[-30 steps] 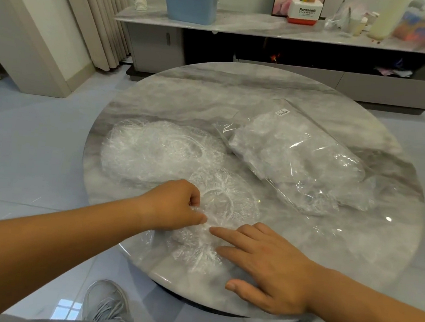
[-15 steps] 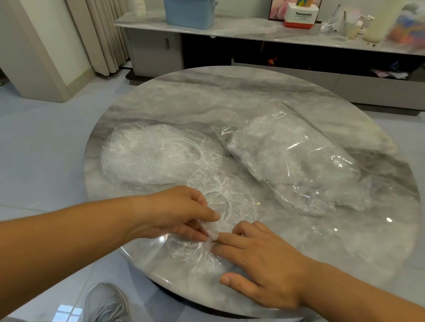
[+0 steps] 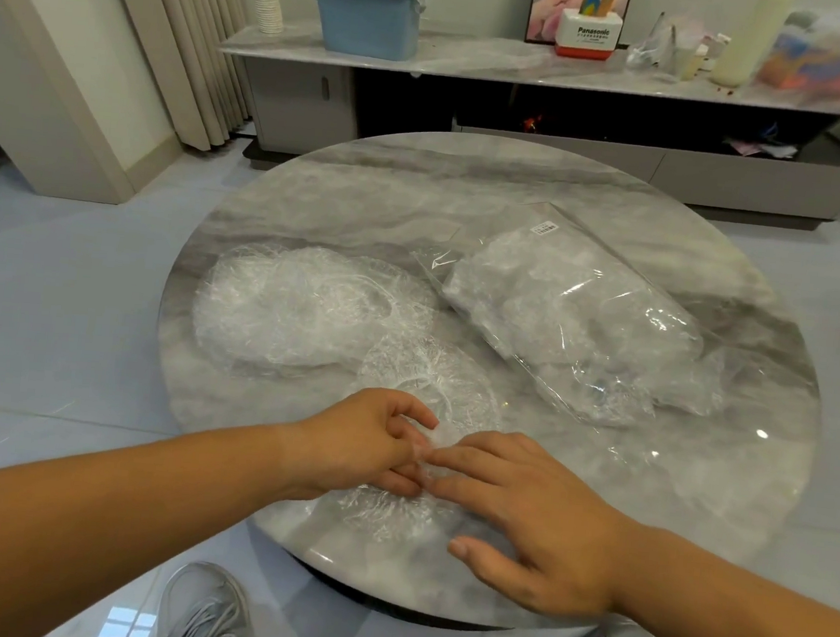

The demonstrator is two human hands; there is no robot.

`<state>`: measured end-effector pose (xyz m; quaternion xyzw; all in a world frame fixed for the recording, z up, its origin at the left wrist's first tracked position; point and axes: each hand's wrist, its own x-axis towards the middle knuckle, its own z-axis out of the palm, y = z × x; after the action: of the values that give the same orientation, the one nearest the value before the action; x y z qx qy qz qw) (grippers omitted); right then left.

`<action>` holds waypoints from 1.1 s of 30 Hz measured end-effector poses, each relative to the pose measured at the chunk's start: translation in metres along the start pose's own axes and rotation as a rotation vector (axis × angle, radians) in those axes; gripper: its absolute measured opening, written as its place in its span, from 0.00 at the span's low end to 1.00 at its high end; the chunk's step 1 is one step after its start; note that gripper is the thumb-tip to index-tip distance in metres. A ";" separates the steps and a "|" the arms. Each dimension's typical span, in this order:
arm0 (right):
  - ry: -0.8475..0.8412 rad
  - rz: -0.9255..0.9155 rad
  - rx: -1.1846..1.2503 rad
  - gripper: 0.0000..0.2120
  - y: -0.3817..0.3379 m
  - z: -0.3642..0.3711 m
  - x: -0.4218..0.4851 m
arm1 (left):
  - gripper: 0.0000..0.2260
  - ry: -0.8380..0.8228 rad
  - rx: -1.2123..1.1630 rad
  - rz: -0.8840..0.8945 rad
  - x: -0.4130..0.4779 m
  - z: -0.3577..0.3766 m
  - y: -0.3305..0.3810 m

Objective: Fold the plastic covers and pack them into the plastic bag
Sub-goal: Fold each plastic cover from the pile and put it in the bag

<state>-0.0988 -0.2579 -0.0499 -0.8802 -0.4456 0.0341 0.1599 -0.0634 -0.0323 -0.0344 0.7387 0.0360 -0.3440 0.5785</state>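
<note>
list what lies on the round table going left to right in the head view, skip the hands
pile of loose covers → single cover spread flat at the near edge → filled plastic bag

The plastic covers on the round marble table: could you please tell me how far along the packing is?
Done: the clear plastic bag already bulges with covers. In hand: the left hand pinches one crinkled clear plastic cover while the right hand presses it with straight fingers. Remaining: the heap of loose clear covers beside it.
</note>
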 end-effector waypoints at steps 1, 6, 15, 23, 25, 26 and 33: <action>-0.024 0.012 -0.012 0.23 0.002 0.002 -0.001 | 0.14 -0.008 0.004 0.001 0.000 -0.001 0.000; -0.041 0.055 -0.048 0.19 0.010 0.004 -0.006 | 0.15 -0.040 0.006 0.010 -0.001 -0.005 0.001; -0.041 0.025 0.077 0.20 0.014 0.008 -0.013 | 0.18 0.078 0.790 0.244 0.023 -0.008 0.024; 0.218 0.175 0.338 0.12 0.010 0.003 -0.022 | 0.14 -0.038 1.021 0.166 0.033 0.003 0.030; 0.269 0.365 0.537 0.13 0.009 -0.005 -0.019 | 0.12 -0.032 0.901 0.157 0.034 0.003 0.030; 0.278 0.447 0.627 0.15 0.010 -0.008 -0.017 | 0.11 -0.018 0.800 0.160 0.033 0.003 0.030; 0.385 0.672 1.228 0.17 0.016 -0.024 0.004 | 0.09 0.019 0.059 0.147 0.020 0.003 0.038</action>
<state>-0.0793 -0.2700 -0.0315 -0.7114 -0.0157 0.1700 0.6818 -0.0325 -0.0545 -0.0137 0.7592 -0.0231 -0.2947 0.5799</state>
